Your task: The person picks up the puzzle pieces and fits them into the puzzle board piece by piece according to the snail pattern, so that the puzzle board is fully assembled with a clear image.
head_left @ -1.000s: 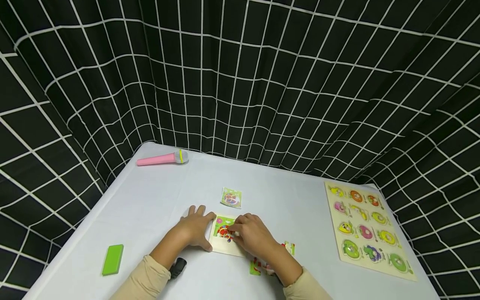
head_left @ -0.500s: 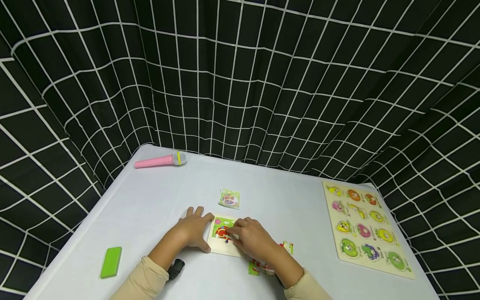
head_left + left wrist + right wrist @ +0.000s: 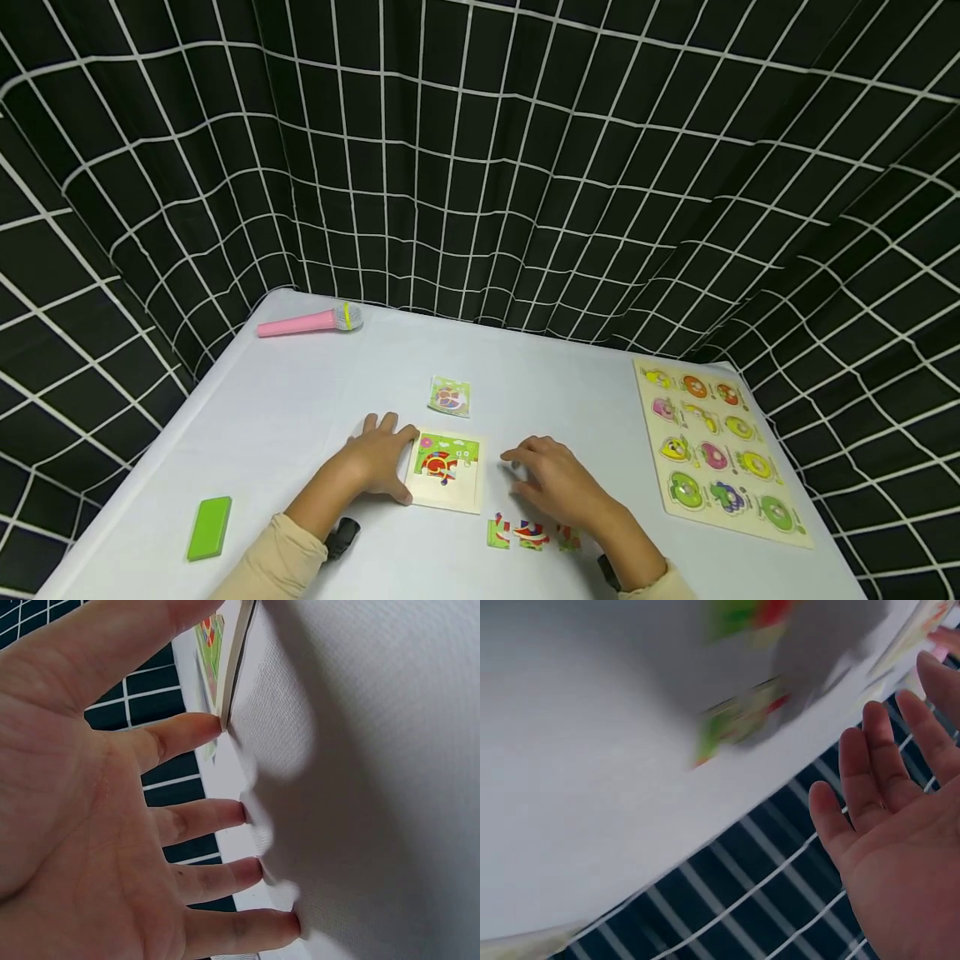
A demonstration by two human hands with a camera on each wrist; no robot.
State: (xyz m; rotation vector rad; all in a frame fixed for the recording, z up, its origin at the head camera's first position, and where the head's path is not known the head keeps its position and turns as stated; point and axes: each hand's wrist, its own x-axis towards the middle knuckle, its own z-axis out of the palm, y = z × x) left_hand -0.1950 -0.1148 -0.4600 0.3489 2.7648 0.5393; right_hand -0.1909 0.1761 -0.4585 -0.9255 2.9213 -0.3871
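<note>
A small square puzzle board (image 3: 444,497) lies mid-table, with colourful joined pieces (image 3: 448,454) in its upper part and bare wood below. My left hand (image 3: 375,460) is spread at the board's left side. Its thumb and forefinger touch the board's edge, and the other fingers stretch over the cloth in the left wrist view. Just right of the board, my right hand (image 3: 553,479) hovers with loosely bent fingers and nothing in them. Loose puzzle pieces (image 3: 531,534) lie below that hand, one partly shaded beside the forearm; they look blurred in the right wrist view.
A picture card (image 3: 450,397) lies behind the board. Toward the back left is a pink toy microphone (image 3: 309,322), and a green block (image 3: 209,528) sits at the front left. A fruit peg puzzle (image 3: 723,454) occupies the right side. Black gridded curtain (image 3: 480,167) surrounds the table.
My right hand has lifted off the board and moved right, uncovering the pieces in it and the loose ones below. The left hand keeps its place at the board. The head view has shifted slightly.
</note>
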